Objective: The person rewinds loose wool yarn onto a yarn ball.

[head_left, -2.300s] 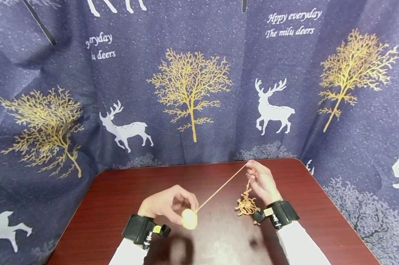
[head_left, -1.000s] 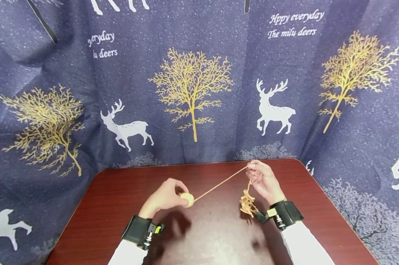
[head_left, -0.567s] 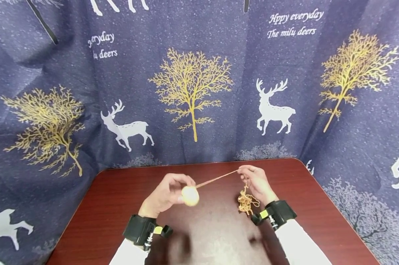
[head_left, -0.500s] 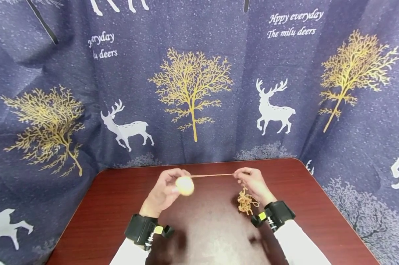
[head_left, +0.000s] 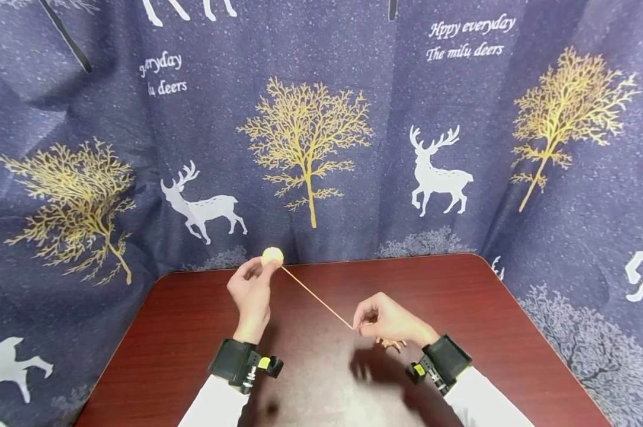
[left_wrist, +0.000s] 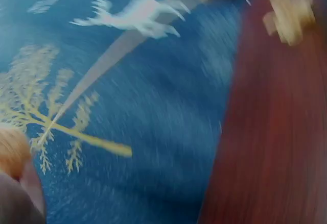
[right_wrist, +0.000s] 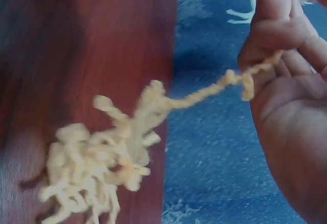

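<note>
A small round ball of pale yellow yarn point(head_left: 272, 257) is pinched between the thumb and fingers of my left hand point(head_left: 250, 296), raised near the table's far edge. From it a taut strand of yarn point(head_left: 317, 298) slants down to my right hand point(head_left: 390, 320), whose thumb and fingertips pinch it. A loose tangle of the same yarn point(right_wrist: 97, 168) dangles below the right palm in the right wrist view; in the head view the hand mostly covers it. The left wrist view is blurred, with the ball point(left_wrist: 13, 152) at its left edge.
Both hands are above a dark red-brown table point(head_left: 193, 332) with rounded far corners. Behind it hangs a blue curtain point(head_left: 342, 178) printed with trees and white deer. A black strap with a small camera sits on each wrist, the left strap point(head_left: 234, 362) and the right strap point(head_left: 448, 362).
The left hand has carried the ball up and away, while the right hand has come lower and nearer the middle. The taut strand now slopes down to the right instead of upward.
</note>
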The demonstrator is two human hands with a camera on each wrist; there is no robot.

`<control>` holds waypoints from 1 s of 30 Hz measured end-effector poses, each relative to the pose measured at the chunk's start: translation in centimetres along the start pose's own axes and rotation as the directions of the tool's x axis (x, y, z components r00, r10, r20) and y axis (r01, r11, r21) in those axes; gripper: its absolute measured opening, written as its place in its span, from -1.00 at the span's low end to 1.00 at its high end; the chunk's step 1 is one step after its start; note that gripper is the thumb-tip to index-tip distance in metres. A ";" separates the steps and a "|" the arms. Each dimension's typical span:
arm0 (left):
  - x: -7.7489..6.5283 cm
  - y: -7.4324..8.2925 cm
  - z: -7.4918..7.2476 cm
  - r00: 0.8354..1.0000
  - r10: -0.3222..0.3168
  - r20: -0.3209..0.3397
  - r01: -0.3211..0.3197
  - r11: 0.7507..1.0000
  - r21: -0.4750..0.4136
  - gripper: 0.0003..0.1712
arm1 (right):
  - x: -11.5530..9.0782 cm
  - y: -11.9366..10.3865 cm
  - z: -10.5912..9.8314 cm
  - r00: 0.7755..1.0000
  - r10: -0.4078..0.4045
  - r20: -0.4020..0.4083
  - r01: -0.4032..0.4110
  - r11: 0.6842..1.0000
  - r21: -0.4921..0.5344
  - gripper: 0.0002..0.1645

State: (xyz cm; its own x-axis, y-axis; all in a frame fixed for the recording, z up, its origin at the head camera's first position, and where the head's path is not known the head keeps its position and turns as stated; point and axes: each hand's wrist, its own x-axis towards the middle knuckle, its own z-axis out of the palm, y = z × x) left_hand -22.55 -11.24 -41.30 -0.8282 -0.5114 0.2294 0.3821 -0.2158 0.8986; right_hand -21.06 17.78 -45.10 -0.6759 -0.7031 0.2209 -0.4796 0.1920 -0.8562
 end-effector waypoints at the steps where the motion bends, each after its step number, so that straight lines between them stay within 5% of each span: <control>1: 0.0 -0.4 -0.2 0.999 0.053 -0.011 -0.051 0.989 0.137 -0.70 | 0.0 -0.3 -0.2 1.000 -0.029 0.011 0.029 0.999 0.028 -0.70; 2: 0.0 -0.7 -0.5 0.994 0.112 -0.002 -0.108 0.958 0.266 -0.67 | -0.1 -0.4 -0.5 0.998 -0.055 0.018 0.054 0.996 0.065 -0.71; 4: -0.1 -1.2 -1.0 0.974 0.210 0.081 -0.223 0.855 0.468 -0.61 | -0.2 -0.7 -1.2 0.995 -0.097 0.001 0.096 0.988 0.125 -0.72; 7: -0.3 -1.5 -1.6 0.935 0.241 0.260 -0.353 0.683 0.639 -0.59 | -0.3 -0.9 -2.2 0.991 -0.104 -0.083 0.121 0.964 0.237 -0.75; 9: -0.4 -1.4 -2.0 0.906 0.176 0.384 -0.408 0.599 0.689 -0.59 | -0.3 -0.9 -3.0 0.984 -0.084 -0.155 0.135 0.925 0.354 -0.76; 11: -0.6 -1.2 -2.2 0.871 0.046 0.489 -0.428 0.559 0.710 -0.62 | -0.3 -0.8 -3.6 0.973 -0.051 -0.225 0.158 0.858 0.489 -0.75; 13: -0.7 -0.8 -2.3 0.798 -0.104 0.593 -0.453 0.545 0.705 -0.66 | -0.3 -0.6 -4.1 0.957 -0.015 -0.290 0.198 0.766 0.612 -0.74; 15: -0.8 -0.4 -2.4 0.669 -0.246 0.702 -0.476 0.583 0.658 -0.70 | -0.2 -0.3 -4.6 0.935 0.028 -0.354 0.235 0.700 0.675 -0.70; 16: -0.8 -0.2 -2.5 0.580 -0.310 0.753 -0.474 0.624 0.622 -0.71 | -0.1 -0.1 -4.7 0.921 0.056 -0.386 0.250 0.675 0.695 -0.69; 18: -1.0 0.2 -2.6 0.367 -0.384 0.847 -0.423 0.742 0.520 -0.74 | 0.0 0.2 -4.7 0.891 0.115 -0.439 0.268 0.646 0.714 -0.67; 20: -1.2 0.5 -2.6 0.147 -0.395 0.907 -0.256 0.870 0.421 -0.73 | 0.3 0.5 -4.6 0.867 0.176 -0.467 0.264 0.631 0.729 -0.65; 21: -1.3 0.6 -2.6 0.054 -0.370 0.928 -0.144 0.916 0.374 -0.70 | 0.4 0.7 -4.5 0.856 0.203 -0.475 0.260 0.627 0.735 -0.65; 22: -1.4 0.6 -2.5 -0.021 -0.333 0.943 -0.021 0.943 0.333 -0.67 | 0.6 0.9 -4.4 0.847 0.226 -0.481 0.250 0.629 0.736 -0.66; 23: -1.5 0.7 -2.3 -0.070 -0.281 0.957 0.087 0.954 0.286 -0.64 | 0.7 1.1 -4.3 0.841 0.247 -0.481 0.234 0.637 0.735 -0.67; 24: -1.6 0.8 -2.2 -0.095 -0.218 0.971 0.185 0.955 0.232 -0.62 | 0.9 1.3 -4.1 0.836 0.266 -0.479 0.213 0.647 0.732 -0.68; 25: -1.7 0.8 -2.0 -0.095 -0.152 0.984 0.259 0.951 0.172 -0.61 | 1.0 1.5 -3.9 0.833 0.283 -0.475 0.190 0.660 0.727 -0.69; 26: -1.8 0.9 -1.8 -0.069 -0.082 0.994 0.311 0.945 0.100 -0.61 | 1.1 1.6 -3.7 0.826 0.312 -0.469 0.151 0.679 0.718 -0.71; 28: -2.0 1.1 -1.4 0.027 0.043 0.999 0.372 0.927 -0.050 -0.63 | 1.2 1.9 -3.1 0.815 0.361 -0.452 0.064 0.720 0.691 -0.77; 30: -2.2 1.3 -1.0 0.163 0.126 0.979 0.395 0.901 -0.182 -0.65 | 1.2 2.2 -2.5 0.809 0.404 -0.427 -0.035 0.759 0.651 -0.87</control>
State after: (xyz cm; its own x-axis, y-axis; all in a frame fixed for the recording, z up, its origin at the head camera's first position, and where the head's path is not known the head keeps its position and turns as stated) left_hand -19.84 -11.21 -40.98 -0.4880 0.7036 0.5165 0.0914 -0.5473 0.8319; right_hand -24.29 19.05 -45.54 -0.9796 -0.1985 0.0326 0.0238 -0.2754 -0.9610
